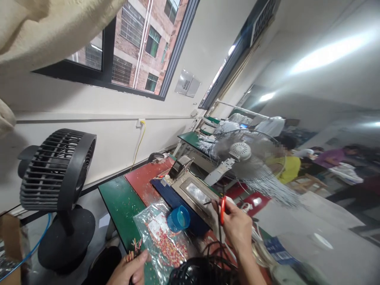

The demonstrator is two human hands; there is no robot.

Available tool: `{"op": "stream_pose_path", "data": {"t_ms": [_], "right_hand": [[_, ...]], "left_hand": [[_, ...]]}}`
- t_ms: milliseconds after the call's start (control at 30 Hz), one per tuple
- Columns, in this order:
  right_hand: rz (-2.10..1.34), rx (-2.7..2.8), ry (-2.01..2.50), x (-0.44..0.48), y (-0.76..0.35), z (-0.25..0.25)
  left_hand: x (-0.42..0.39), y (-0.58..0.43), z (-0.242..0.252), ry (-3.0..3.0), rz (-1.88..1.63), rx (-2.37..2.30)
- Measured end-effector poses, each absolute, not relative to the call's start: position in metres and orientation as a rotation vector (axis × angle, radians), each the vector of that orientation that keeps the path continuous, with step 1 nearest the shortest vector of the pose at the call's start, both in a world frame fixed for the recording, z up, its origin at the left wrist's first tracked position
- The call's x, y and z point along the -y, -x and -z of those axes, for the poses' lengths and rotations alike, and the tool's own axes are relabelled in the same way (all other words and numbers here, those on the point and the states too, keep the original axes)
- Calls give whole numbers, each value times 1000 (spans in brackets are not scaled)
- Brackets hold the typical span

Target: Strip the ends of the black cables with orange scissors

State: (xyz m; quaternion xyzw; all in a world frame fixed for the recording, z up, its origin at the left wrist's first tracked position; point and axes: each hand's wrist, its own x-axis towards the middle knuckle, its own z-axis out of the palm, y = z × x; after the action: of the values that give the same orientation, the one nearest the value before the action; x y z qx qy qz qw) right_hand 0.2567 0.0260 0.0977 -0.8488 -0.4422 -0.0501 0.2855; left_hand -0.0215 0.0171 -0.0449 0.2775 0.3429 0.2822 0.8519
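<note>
My right hand (236, 225) is closed round the orange handles of a pair of scissors (222, 210), raised over the right part of the table. Low in the view, my left hand (130, 269) grips a bundle of thin wires (135, 246) with red and yellowish ends sticking up. Between the hands lies a clear plastic bag (166, 241) with many small red and yellow pieces on it. A blue cup (178, 218) stands at the bag's upper edge. Black cable (202, 271) is coiled at the bottom, near my right forearm.
A dark blue tray (192, 221) and a beige machine (196, 190) sit behind the cup on the green table (118, 202). A black fan (59, 170) stands at left, a large caged fan (240, 151) beyond. People (292, 168) sit at the far right.
</note>
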Motion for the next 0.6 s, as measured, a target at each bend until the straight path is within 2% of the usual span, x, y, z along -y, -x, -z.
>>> {"op": "stream_pose_path", "data": {"t_ms": [167,600], "right_hand": [[182,1159,2321,-38,-284,-108],[106,1274,2439,-49,-296,-93]], "left_hand": [[-18,20,48,-617,-563,-695],[-20,19,57,-615,-515,-709]]}}
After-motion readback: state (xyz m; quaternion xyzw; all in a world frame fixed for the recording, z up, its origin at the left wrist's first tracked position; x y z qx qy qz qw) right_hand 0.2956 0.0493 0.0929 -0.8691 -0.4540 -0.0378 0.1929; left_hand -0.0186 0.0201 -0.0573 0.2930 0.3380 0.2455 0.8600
